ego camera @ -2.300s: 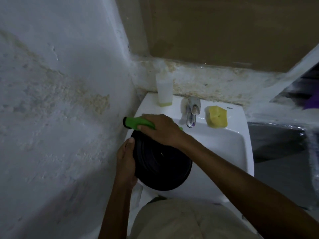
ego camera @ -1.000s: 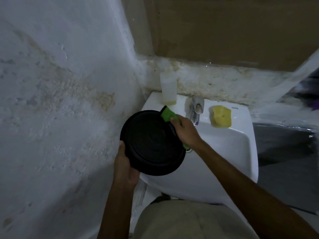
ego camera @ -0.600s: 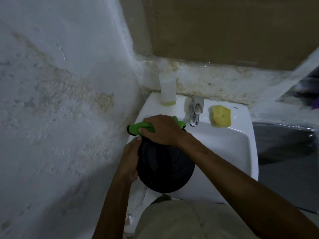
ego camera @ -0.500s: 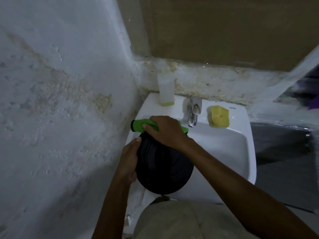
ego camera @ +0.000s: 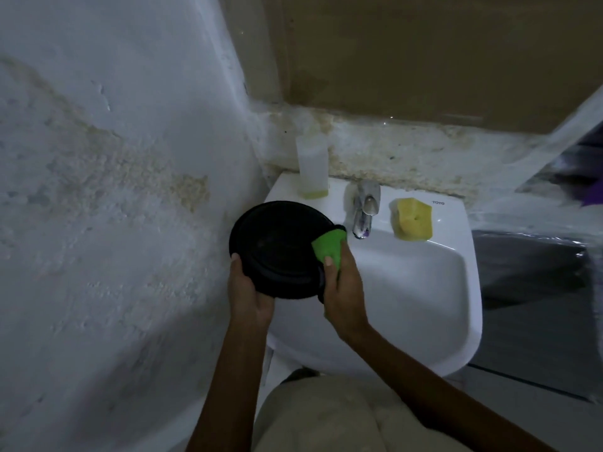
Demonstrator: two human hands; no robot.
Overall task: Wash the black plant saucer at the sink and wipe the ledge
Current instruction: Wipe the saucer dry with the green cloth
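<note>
The round black plant saucer [ego camera: 277, 247] is held tilted over the left rim of the white sink [ego camera: 424, 288], its ribbed face toward me. My left hand [ego camera: 249, 290] grips its lower left edge from below. My right hand [ego camera: 344, 288] pinches a green scrub pad [ego camera: 329, 247] against the saucer's right edge, thumb on the pad. The stained ledge [ego camera: 408, 151] runs along the wall behind the sink.
A chrome faucet [ego camera: 365, 210] stands at the sink's back, with a yellow sponge [ego camera: 413, 220] to its right and a translucent bottle [ego camera: 311, 168] with yellow liquid to its left. The rough white wall [ego camera: 114, 190] is close on the left. A dark glossy surface [ego camera: 535, 265] lies right of the sink.
The saucer has been lifted and turned so its face shows again. My right hand with the green pad moved from the saucer's top rim down to its right edge.
</note>
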